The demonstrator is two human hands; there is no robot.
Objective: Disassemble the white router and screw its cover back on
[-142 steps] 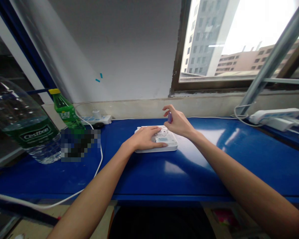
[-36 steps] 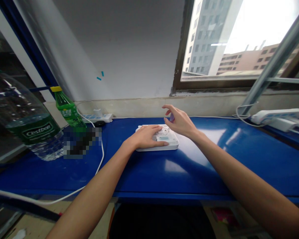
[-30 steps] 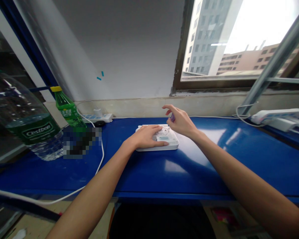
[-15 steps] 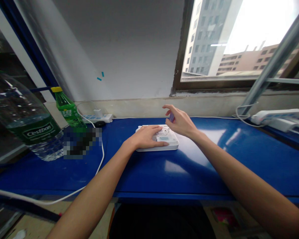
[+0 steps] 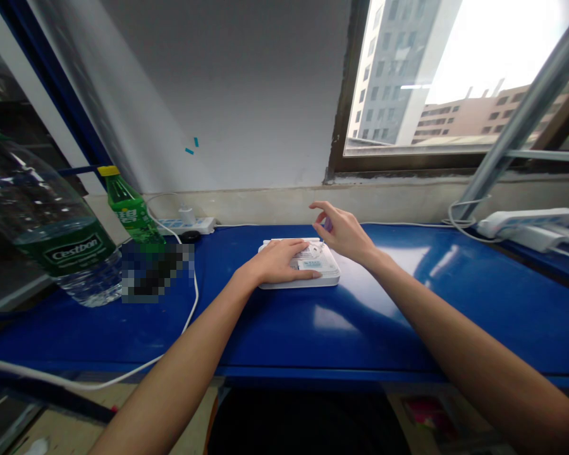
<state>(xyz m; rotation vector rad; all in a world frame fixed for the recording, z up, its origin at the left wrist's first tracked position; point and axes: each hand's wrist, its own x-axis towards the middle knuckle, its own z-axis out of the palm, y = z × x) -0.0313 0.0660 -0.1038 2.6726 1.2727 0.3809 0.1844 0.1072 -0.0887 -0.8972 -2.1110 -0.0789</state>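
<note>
A flat white plastic device with a small label lies on the blue table. My left hand rests flat on its top, fingers stretched out and pressing it down. My right hand hovers over the device's far right corner, fingers curled in a pinch round a small purple tool, with its tip at the device's surface. Most of that tool is hidden by my fingers.
A large clear water bottle and a green soda bottle stand at the left. A white cable runs from a power strip at the wall over the table's front edge. Another power strip lies at the right under the window.
Almost nothing differs. My right hand has shifted slightly around the purple tool at the device's corner. My left hand stays flat on the device.
</note>
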